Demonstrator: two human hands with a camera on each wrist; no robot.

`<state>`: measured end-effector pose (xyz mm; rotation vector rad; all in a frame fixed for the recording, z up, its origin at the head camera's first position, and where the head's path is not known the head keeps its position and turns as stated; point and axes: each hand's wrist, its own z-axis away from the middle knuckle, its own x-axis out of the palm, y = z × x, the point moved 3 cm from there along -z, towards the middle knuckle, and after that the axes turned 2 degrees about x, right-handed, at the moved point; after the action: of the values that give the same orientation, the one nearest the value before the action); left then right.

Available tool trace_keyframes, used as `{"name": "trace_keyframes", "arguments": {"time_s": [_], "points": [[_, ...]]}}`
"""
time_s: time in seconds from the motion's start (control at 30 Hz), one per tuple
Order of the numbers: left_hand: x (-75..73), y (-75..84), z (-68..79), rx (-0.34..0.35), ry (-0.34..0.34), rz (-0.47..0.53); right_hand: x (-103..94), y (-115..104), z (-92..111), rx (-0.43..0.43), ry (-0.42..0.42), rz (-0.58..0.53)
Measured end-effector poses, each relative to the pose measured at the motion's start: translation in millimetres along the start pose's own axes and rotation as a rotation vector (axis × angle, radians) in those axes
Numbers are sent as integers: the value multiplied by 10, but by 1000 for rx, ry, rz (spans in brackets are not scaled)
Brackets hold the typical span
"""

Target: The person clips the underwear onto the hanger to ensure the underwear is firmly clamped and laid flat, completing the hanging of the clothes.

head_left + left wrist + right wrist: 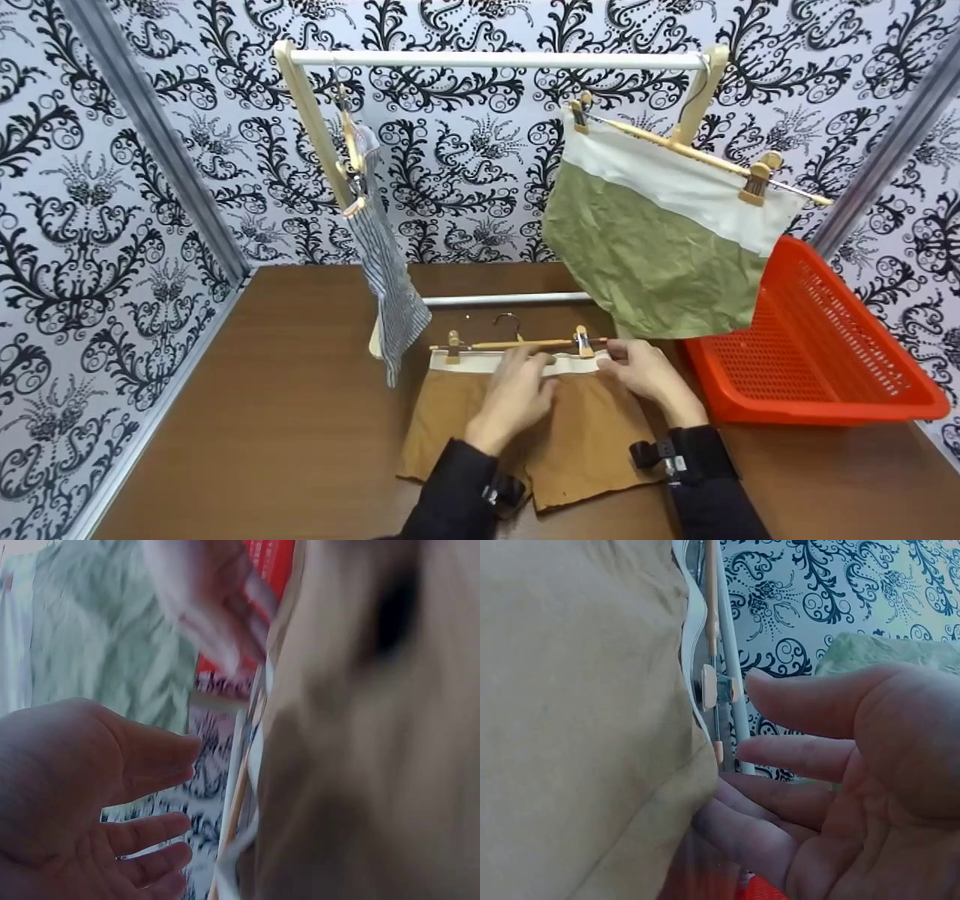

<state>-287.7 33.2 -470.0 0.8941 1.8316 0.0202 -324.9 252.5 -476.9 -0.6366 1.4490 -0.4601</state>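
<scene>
Brown shorts with a white waistband lie on the table, legs toward me. Along the waistband runs a wooden clip hanger, its hook pointing away. The left clip sits over the waistband; the right clip stands at its upper edge. Above the middle of the waistband is my left hand, fingers loosely bent and holding nothing. At the right waistband corner, my right hand touches the cloth; the right wrist view shows its lower fingers partly behind the fabric, thumb apart.
A wooden rack with a white rail stands behind. Striped clothing hangs at its left, a green and white garment at its right. A red plastic basket is on the right of the brown table.
</scene>
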Motion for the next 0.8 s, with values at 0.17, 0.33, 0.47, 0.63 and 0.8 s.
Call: {"name": "trace_keyframes", "arguments": {"time_s": [0.17, 0.33, 0.47, 0.63, 0.8], "points": [[94, 189, -187, 50, 3, -135, 37, 19, -16, 32, 8, -26], [88, 249, -484, 42, -67, -229, 41, 31, -54, 36, 26, -67], [96, 214, -697, -9, -175, -222, 35, 38, -75, 50, 40, -109], [216, 180, -796, -58, -313, -263, 96, 80, -84, 56, 80, -103], [372, 144, -859, -126, -374, -252, 118, 102, -86, 53, 95, -49]]}}
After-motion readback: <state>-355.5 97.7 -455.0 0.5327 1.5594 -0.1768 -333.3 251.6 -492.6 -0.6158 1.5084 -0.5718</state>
